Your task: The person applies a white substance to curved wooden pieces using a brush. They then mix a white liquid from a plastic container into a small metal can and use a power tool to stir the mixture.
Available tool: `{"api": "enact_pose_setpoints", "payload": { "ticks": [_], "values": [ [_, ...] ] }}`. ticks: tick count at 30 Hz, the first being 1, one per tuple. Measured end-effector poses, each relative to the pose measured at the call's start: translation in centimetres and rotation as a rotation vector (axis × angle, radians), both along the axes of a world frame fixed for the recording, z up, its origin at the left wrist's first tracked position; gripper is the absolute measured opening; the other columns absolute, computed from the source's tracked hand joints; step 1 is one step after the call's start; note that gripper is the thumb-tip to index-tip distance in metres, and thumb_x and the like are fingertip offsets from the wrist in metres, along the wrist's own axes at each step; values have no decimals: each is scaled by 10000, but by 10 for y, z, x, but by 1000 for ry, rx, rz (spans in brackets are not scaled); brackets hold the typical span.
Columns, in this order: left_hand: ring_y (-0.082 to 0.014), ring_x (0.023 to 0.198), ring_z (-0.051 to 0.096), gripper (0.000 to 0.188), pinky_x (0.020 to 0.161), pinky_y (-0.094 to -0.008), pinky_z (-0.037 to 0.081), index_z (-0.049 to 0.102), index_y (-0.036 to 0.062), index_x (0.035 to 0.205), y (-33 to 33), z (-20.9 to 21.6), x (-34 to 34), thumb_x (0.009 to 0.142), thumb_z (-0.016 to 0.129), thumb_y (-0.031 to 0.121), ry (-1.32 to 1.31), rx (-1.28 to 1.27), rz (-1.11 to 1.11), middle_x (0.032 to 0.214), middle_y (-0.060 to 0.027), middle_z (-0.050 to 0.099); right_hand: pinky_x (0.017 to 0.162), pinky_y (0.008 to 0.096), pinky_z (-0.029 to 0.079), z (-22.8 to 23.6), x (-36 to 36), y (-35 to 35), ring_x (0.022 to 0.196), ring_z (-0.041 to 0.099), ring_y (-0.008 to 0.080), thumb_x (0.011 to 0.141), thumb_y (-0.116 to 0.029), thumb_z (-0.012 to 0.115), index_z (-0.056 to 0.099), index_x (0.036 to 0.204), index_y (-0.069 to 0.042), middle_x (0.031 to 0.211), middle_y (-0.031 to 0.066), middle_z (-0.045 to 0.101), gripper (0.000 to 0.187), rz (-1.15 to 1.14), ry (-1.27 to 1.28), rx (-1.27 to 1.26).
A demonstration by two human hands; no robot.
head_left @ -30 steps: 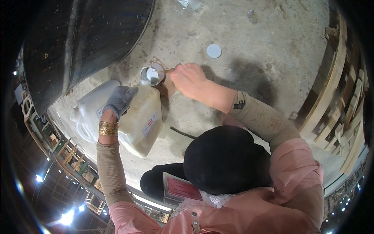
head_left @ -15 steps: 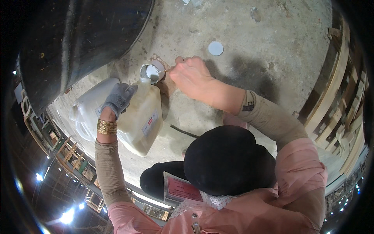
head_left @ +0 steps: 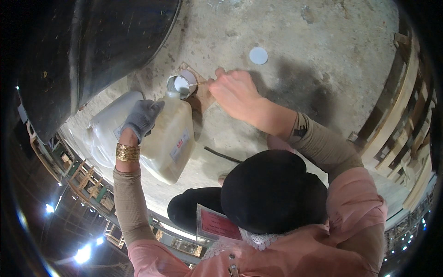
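Concrete floor spreads beyond both hands, with a huge dark curved drum rising past the left fingers. Under the gloved left hand, whose fingers are clamped over its shoulder, sits a cream plastic jug; a paler jug lies just behind those fingers. The bare right hand pinches a thin stick, its tip at the jug's open mouth. A small white cap lies beyond the right fingers, apart.

Rough concrete floor, wooden pallets alongside, bright ceiling lamps.
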State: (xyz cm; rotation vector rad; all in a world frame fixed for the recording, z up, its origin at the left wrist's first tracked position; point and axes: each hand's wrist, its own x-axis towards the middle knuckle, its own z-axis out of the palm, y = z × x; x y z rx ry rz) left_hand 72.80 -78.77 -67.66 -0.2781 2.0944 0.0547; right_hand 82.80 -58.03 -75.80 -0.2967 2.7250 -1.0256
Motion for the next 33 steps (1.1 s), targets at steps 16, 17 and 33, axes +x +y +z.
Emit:
{"api": "enact_pose_setpoints", "payload": {
  "ticks": [16, 17, 33],
  "values": [
    [-159, 352, 462, 398, 358, -296, 381, 585, -14, 746, -5, -15, 1, 862, 524, 361, 5, 17, -55, 477, -67, 475, 592, 379, 514, -15, 1, -4, 729, 633, 322, 670, 37, 562, 584, 1021, 4, 917, 196, 577, 352, 9, -231, -83],
    [-162, 357, 470, 403, 363, -298, 386, 586, -20, 751, -6, -15, 1, 862, 524, 362, 5, 15, -73, 482, -73, 482, 592, 381, 513, -17, 1, -4, 730, 633, 325, 674, 38, 558, 584, 1022, 3, 907, 199, 578, 351, 8, -226, -86],
    [-91, 342, 390, 338, 330, -255, 317, 564, 28, 720, -8, -15, 6, 864, 547, 334, 51, 47, -55, 458, 5, 409, 667, 429, 485, -36, 14, -24, 769, 594, 365, 715, 60, 496, 549, 1092, 5, 859, 196, 579, 385, -143, -330, -361]
  ]
}}
